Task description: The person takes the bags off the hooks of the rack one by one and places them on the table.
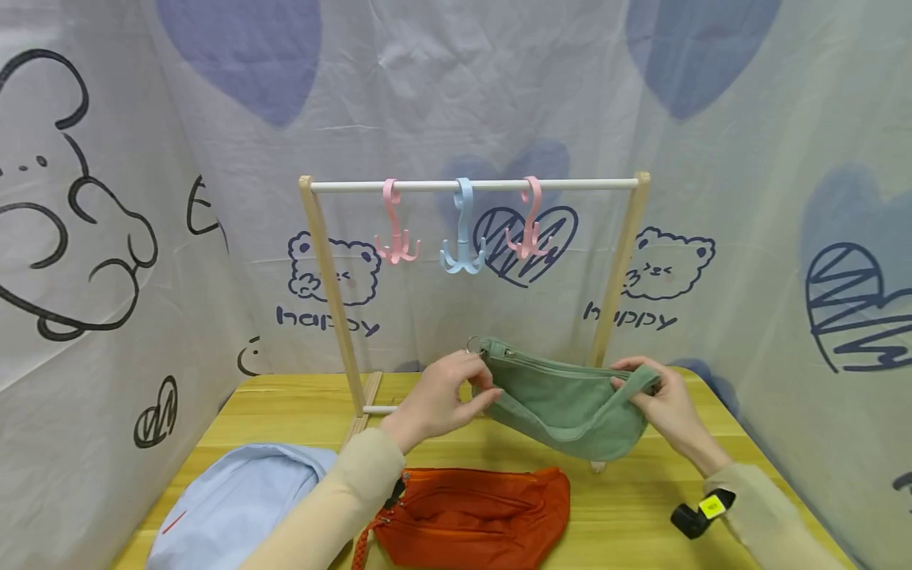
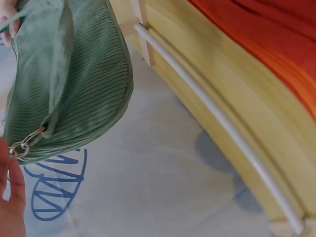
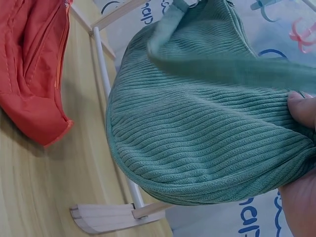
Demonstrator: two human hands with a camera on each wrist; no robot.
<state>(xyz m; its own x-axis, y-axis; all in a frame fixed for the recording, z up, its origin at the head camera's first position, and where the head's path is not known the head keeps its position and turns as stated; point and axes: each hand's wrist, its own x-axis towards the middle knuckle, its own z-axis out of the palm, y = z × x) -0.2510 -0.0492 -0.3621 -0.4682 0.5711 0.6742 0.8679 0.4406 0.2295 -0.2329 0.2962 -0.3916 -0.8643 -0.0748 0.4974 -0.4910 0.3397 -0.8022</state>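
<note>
A green corduroy shoulder bag (image 1: 563,400) is held up in front of the rack, its strap drooping across the front. My left hand (image 1: 452,396) pinches its left end, beside the metal rings (image 2: 22,145) that join strap and bag. With thumb and fingers, my right hand (image 1: 666,400) grips the opposite top corner, and the thumb (image 3: 302,108) presses on the ribbed cloth in the right wrist view. Below the bag, an orange-red zippered bag (image 1: 477,522) lies on the table.
A rack with a white top bar (image 1: 570,184) and wooden posts stands behind. From it hang a pink hook (image 1: 396,229), a blue hook (image 1: 464,237) and another pink hook (image 1: 530,226). A pale blue bag (image 1: 235,503) lies on the wooden table (image 1: 285,404) at left.
</note>
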